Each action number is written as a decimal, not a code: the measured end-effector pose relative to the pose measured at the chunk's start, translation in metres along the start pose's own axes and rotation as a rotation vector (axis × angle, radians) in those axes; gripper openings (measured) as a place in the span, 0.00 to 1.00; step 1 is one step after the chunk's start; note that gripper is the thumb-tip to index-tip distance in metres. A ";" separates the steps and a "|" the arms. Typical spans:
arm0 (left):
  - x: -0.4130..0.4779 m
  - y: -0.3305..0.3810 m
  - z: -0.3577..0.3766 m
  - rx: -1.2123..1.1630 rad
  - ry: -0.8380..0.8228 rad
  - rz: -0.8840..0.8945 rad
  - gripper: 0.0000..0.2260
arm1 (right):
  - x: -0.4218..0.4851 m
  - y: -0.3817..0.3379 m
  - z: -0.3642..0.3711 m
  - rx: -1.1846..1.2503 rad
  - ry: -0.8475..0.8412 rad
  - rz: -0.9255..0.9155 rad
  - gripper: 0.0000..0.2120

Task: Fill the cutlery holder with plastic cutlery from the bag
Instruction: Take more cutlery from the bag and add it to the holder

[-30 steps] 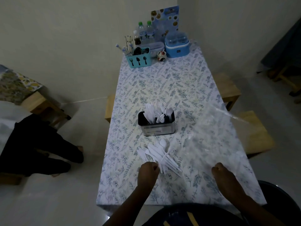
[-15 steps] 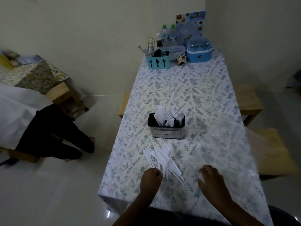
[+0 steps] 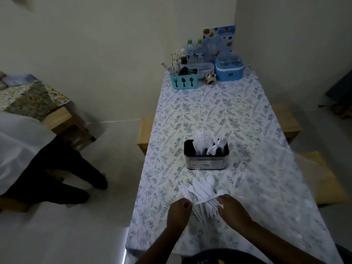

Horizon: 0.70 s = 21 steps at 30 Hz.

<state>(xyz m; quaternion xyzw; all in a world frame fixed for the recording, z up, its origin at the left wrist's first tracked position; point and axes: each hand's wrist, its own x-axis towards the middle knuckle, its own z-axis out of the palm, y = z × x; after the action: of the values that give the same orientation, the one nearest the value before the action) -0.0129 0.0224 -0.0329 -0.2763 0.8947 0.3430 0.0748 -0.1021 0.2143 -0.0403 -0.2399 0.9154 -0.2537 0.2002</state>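
Right hand (image 3: 233, 208) now beside left hand (image 3: 179, 212), both gripping cutlery (image 3: 202, 189), heads toward holder (image 3: 206, 161)

Rectangular shiny-metal cutlery holder with black rim (image 3: 206, 161) upright, part-filled with white plastic cutlery (image 3: 200, 144). Loose fanned bunch of white plastic forks and spoons (image 3: 202, 189) just before it. Clear plastic bag (image 3: 276, 187) flat, right.

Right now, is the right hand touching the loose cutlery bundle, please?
Touching: the head view shows the right hand pinching pieces of the cutlery bundle.
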 end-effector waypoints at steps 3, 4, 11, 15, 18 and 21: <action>0.009 -0.018 -0.007 -0.039 -0.035 0.017 0.08 | 0.008 -0.016 0.007 -0.022 0.069 0.108 0.06; 0.012 -0.023 -0.010 -0.051 -0.045 0.031 0.08 | 0.011 -0.021 0.009 -0.029 0.088 0.145 0.06; 0.032 -0.045 -0.022 -0.103 -0.070 0.157 0.06 | 0.038 -0.037 0.003 0.171 0.328 0.560 0.13; 0.042 -0.048 -0.019 -0.095 -0.106 0.272 0.09 | 0.041 -0.039 0.006 0.315 0.287 0.683 0.18; 0.046 -0.042 -0.017 -0.077 -0.136 0.289 0.07 | 0.038 -0.042 0.011 0.300 0.223 0.679 0.14; 0.048 -0.033 -0.021 -0.110 -0.141 0.291 0.07 | 0.037 -0.044 0.014 0.283 0.188 0.670 0.11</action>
<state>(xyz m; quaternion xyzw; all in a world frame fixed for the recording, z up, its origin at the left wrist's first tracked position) -0.0335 -0.0327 -0.0515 -0.1230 0.8977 0.4170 0.0717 -0.1103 0.1554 -0.0356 0.1274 0.9134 -0.3189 0.2183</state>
